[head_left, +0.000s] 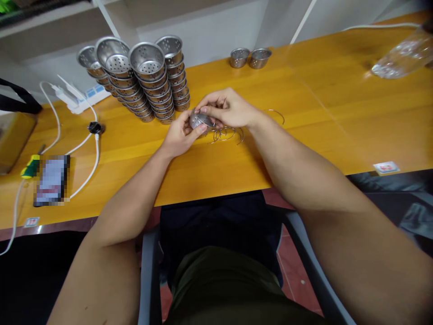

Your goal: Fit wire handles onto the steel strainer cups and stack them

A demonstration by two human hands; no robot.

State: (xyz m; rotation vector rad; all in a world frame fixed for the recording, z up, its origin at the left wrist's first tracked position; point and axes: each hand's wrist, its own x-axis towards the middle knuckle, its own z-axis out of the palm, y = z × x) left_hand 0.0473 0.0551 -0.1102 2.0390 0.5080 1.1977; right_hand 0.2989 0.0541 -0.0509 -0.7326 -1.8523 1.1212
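Note:
Tilted on its side above the table, a small perforated metal cup (196,121) is gripped by my left hand (180,135), thumb on its rim and fingers wrapped behind. My right hand (227,108) is closed at the cup's upper side, thumb and forefinger pinched against it. Whatever sits in that pinch is too small to make out. Just beneath the hands, several thin curved wires (226,134) lie loose on the wooden table (209,176). One more bent wire (280,115) is to the right, beyond my right wrist.
Tall stacks of perforated cups (149,67) stand left of my hands. Two single cups (240,58) are at the back edge. On the left lie a power strip (89,97), white cables, a phone (51,180) and a green-yellow tool (31,167). A clear plastic bottle (402,54) lies far right.

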